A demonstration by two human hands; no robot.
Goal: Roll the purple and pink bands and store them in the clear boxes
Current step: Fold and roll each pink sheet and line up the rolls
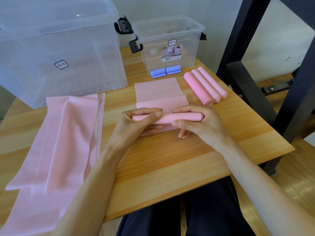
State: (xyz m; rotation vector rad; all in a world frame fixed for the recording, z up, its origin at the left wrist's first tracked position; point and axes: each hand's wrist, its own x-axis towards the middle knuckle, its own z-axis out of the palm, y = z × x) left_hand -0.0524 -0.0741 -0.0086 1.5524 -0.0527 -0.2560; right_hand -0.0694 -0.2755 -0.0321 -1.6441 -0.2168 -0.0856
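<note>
both hands on a half-rolled pink band at mid-table

the left hand [136, 124] and the right hand [199, 124] each curl their fingers round one end of a pink roll [170, 118] lying crosswise on the wooden table [170, 160]. the unrolled tail of this pink band [157, 91] runs flat away from the hands toward the small clear box [168, 43], its far edge just short of the purple rolls [165, 71].

there are two purple rolls, side by side, touching the front wall of the small box. three finished pink rolls [205, 86] lie tight together at an angle to the right of the flat band, near the right table edge. a loose stack of unrolled pink bands [64, 142] covers the left of the table and hangs over the near edge; their number cannot be told. two clear boxes stand at the back: the large clear box [56, 48] at the left, with its lid on, and the small one open-topped.

a black metal frame [247, 53] rises close beside the right edge of the table. bare wood shows between the hands and the near edge, and between the stack and the band being rolled.
</note>
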